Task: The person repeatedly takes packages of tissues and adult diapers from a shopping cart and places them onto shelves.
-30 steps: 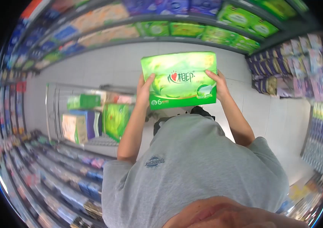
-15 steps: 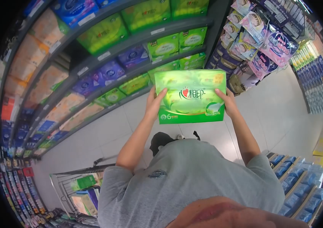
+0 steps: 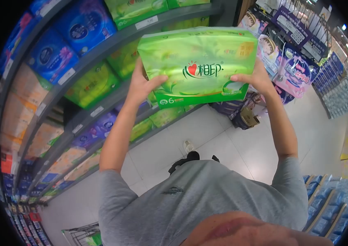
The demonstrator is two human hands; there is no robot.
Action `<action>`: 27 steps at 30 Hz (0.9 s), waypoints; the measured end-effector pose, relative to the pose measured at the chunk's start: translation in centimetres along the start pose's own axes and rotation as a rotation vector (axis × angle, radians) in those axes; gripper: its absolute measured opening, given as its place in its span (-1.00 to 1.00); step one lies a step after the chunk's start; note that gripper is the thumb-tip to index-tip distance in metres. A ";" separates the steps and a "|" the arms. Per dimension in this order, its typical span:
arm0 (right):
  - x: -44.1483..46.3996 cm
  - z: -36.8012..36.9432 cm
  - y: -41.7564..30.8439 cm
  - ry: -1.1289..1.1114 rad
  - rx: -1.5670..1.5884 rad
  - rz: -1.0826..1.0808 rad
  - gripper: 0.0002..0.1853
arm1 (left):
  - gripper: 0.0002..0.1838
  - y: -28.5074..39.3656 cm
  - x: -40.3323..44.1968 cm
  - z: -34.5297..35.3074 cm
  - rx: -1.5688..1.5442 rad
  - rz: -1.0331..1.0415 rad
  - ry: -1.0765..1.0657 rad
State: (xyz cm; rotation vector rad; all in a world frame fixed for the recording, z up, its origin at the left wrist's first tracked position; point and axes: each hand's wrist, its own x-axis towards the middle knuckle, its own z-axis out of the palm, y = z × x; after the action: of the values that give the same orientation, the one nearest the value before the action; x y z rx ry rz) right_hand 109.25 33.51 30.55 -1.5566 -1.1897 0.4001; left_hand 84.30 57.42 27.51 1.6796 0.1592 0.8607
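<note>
A green multi-pack of tissues [image 3: 198, 65] with a red heart logo and a "6" on its front is held out before me at shelf height. My left hand [image 3: 143, 84] grips its left end, thumb pressed on the front face. On the right end my right hand [image 3: 256, 78] is closed the same way, thumb on the front. The fingers behind the pack are mostly hidden. Behind it, similar green packs [image 3: 94, 84] stand on the grey shelf, partly covered by the one I hold.
Blue tissue packs [image 3: 86, 24] and purple packs [image 3: 100, 129] fill neighbouring shelf levels. Hanging pink and purple packages [image 3: 297, 69] are at the right. A wire cart [image 3: 81, 234] stands at lower left on the tiled floor [image 3: 198, 127]. Blue packets [image 3: 325, 205] sit in a rack at lower right.
Both hands have raised the tissue pack and brought it up and closer to the shelves; it looks larger and slightly tilted. My body has moved forward, and the cart has slid lower in view.
</note>
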 end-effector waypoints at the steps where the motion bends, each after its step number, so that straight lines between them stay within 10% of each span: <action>1: 2.1 -0.7 -0.4 0.014 -0.025 -0.076 -0.13 | -0.17 0.1 2.0 -0.4 -0.006 0.012 -0.004; 13: 22.6 -10.2 -1.5 0.009 -0.463 -0.149 -0.41 | -0.27 1.8 23.0 -2.4 0.367 0.342 -0.010; 15: 23.7 -8.8 -4.4 0.044 -0.275 -0.462 -0.37 | -0.10 2.6 25.3 -1.1 0.094 0.461 -0.046; 27: 36.0 -13.3 0.2 -0.040 -0.088 -0.438 -0.37 | 0.20 0.3 33.5 0.8 0.238 0.628 0.057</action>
State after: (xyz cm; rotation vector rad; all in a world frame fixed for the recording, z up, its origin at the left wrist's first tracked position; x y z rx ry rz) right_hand 135.36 56.48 46.67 -1.3157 -1.5509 0.0905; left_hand 108.75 74.46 42.90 1.9619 -0.2535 1.3986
